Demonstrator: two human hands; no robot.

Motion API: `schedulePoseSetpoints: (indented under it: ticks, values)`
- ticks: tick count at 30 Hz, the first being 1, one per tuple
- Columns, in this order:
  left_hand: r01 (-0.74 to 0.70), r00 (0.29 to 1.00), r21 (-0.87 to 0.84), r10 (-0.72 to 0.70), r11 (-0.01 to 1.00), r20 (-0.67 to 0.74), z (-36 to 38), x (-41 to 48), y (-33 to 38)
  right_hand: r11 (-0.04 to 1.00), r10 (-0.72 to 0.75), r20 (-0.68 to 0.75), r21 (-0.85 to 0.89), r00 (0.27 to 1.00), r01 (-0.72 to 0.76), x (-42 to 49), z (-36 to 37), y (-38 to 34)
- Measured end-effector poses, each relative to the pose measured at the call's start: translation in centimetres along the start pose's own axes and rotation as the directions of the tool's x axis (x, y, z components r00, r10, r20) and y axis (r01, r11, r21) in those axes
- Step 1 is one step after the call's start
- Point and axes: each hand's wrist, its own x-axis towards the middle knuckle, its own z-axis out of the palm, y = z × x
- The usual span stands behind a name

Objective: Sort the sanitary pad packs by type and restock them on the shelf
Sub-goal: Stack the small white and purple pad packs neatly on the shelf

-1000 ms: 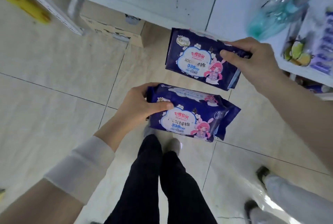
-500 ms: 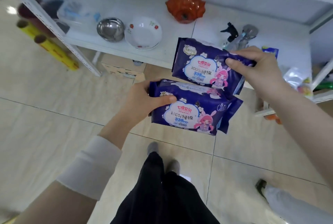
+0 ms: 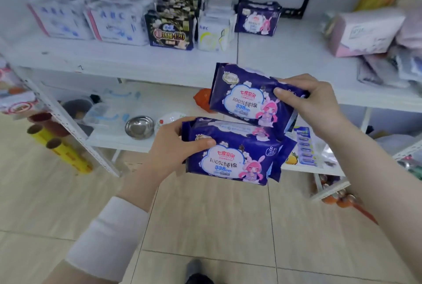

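Hands each hold purple stock in front of the shelving. We find the left hand (image 3: 175,146) gripping the lower pack (image 3: 230,162) at its left end, thumb laid across the printed face and fingers curled behind the edge. The right hand (image 3: 306,98) pinches the upper pack (image 3: 244,98) at its right end, thumb on the front and fingers wrapped over the top.

Both packs are in the air above the tiled floor (image 3: 205,226). The upper one is tilted, and we cannot tell whether the two touch.

Each is deep purple with a white cloud label, red characters, a blue "338mm" and a pink-haired cartoon figure.

A matching pack (image 3: 257,19) stands upright at the back of the upper shelf (image 3: 114,60), just right of the white packs (image 3: 212,32) and a black pack (image 3: 170,32). Bare board lies in front of it and to its right, up to a pink bundle (image 3: 365,32).
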Motion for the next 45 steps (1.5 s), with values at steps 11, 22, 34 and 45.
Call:
schedulePoseSetpoints:
  ticks: [11, 22, 34, 45]
  values:
    - [-0.115, 0.986, 0.010, 0.113, 0.993, 0.126, -0.9, 6.1, 4.6, 0.999, -0.024, -0.137, 0.026, 0.990, 0.028, 4.6, -1.3, -3.3]
    - [-0.169, 0.982, 0.082, 0.161, 0.982, 0.102, 0.7, 11.8, 7.1, 1.000, -0.026, -0.168, -0.006, 0.986, 0.025, 10.1, -3.2, -2.6]
    - [-0.164, 0.986, 0.221, 0.164, 0.961, 0.015, 4.7, 22.0, 7.4, 0.997, 0.027, -0.117, -0.064, 0.993, -0.034, 21.3, -7.1, 2.3]
    - [-0.117, 0.987, 0.335, 0.147, 0.935, -0.066, 8.3, 29.5, 5.7, 0.997, 0.077, 0.012, -0.017, 0.997, -0.076, 29.4, -7.1, 8.2]
